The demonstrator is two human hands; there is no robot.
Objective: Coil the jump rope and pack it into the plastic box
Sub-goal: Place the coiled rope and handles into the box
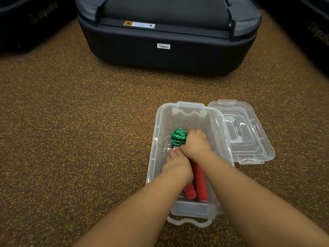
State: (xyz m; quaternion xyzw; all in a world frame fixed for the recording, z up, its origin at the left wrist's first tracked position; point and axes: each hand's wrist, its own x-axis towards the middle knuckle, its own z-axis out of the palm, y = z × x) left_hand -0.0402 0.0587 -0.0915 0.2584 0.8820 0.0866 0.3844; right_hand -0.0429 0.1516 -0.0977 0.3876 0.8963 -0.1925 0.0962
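Observation:
The clear plastic box [156, 132] stands open on the speckled floor. Inside it lies the jump rope: a green coiled bundle of rope [178, 137] and two red handles [199, 180] side by side, pointing toward me. My right hand [195, 144] presses down on the coil, covering its right part. My left hand [178, 166] is closed over the upper ends of the red handles, just below the coil. Both hands are inside the box.
The box's clear lid [249, 132] lies flat on the floor, touching the box's right side. A large dark treadmill base [167, 50] stands beyond. Dark equipment fills the far left [26, 24] and far right corners.

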